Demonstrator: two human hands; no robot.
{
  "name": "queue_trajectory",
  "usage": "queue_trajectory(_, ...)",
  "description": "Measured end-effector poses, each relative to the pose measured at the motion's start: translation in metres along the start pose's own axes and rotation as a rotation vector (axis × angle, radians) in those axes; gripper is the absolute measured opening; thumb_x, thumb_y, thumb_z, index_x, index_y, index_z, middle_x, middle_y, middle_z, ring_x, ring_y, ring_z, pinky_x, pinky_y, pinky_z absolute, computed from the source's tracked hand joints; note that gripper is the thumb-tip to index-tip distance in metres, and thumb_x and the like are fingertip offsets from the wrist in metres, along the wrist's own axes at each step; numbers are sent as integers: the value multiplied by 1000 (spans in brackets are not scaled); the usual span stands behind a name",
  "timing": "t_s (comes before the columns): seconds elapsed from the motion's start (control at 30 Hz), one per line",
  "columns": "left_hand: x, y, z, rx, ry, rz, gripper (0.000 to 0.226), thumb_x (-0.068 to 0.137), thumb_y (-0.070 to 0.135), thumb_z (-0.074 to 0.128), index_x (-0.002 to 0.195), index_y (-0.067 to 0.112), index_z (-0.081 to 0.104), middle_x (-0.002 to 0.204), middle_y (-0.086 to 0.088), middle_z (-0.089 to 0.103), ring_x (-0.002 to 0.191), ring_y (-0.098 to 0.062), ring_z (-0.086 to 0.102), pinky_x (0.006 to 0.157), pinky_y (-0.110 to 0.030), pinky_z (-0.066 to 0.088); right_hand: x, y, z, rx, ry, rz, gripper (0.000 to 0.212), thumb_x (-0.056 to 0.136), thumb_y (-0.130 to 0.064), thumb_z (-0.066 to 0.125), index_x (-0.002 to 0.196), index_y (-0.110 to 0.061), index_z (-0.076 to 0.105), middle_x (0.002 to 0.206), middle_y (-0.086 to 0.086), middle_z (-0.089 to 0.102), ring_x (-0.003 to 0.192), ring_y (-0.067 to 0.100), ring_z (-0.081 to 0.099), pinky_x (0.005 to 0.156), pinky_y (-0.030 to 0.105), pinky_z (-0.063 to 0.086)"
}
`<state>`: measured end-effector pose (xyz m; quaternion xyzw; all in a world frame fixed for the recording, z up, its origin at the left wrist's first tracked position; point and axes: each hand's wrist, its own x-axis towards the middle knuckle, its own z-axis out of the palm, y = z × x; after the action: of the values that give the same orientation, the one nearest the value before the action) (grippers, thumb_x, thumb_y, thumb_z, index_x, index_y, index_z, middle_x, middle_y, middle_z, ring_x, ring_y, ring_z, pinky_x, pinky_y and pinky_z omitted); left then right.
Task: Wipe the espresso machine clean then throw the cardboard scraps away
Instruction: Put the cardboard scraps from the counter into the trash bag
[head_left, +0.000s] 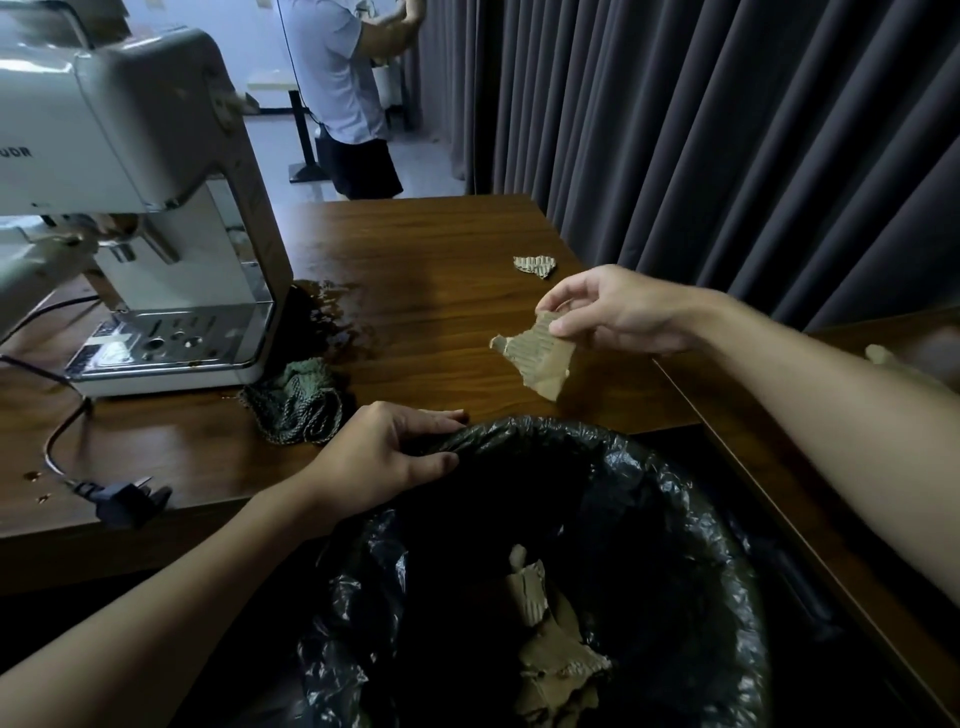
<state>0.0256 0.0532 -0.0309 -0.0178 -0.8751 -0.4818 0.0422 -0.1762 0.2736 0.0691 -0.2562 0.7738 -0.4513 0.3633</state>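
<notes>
My right hand (618, 312) pinches a torn cardboard scrap (540, 356) above the table's front edge, just beyond the bin. My left hand (384, 457) grips the near-left rim of the black-lined trash bin (691, 499). Several cardboard scraps (550, 649) lie at the bottom of the bin. Another small scrap (535, 265) rests on the wooden table (415, 260) further back. The white espresso machine (140, 208) stands at the left. A crumpled green cloth (296, 405) lies at its front right corner, beside a dark liquid spill (332, 317).
An unplugged black power plug (124, 501) and its cord lie on the table's front left. Dark curtains (727, 130) hang behind the table. A person in a light shirt (343, 93) stands in the background. A second wooden surface (779, 441) runs along the right.
</notes>
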Motion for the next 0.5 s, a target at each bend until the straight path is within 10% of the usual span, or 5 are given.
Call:
queue_trajectory(0.17,1,-1,0,13,-21,15,36,83,11,80,116,24,74,122,19,67,119,6,60,106,-17,44,-12,-12,4,-82,-353,33,42,87,-12,63,128,-6,58,123,16,64,107,26,64,89,33,54)
queue_trajectory(0.5,3,-5,0,15,-29,-4,37,83,16,80,118,24,73,130,16,64,121,7,57,106,-16,42,64,29,-6,-351,326,12,62,91,-15,63,147,-20,37,150,4,42,137,22,39,112,41,36)
